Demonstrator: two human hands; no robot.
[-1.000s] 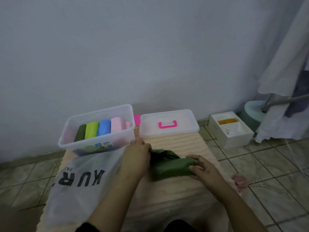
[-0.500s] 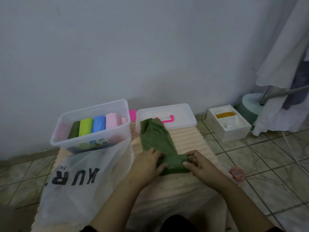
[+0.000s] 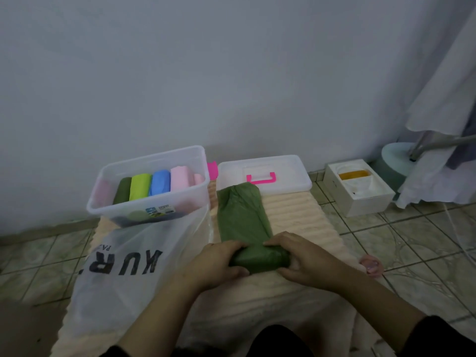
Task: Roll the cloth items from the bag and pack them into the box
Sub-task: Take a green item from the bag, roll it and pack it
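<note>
I'm looking at a home floor corner: green tiles (image 3: 417,243) meet a bare wall (image 3: 231,73), and right of the mat (image 3: 296,217) hangs laundry (image 3: 448,99).

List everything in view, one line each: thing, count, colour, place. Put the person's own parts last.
green cloth: 1, olive green, on the mat, near end rolled up
box: 1, clear plastic, far left of the mat
rolled cloths: at least 4 on top, dark green, lime, blue, pink, in the box
bag: 1, translucent white with black letters, in front of the box
lid: 1, clear with pink handle, far end of the mat
mat: 1, peach, on the tiled floor
white box: 1, white, on the floor at right
left hand: grips the roll's left end
right hand: grips the roll's right end
</note>
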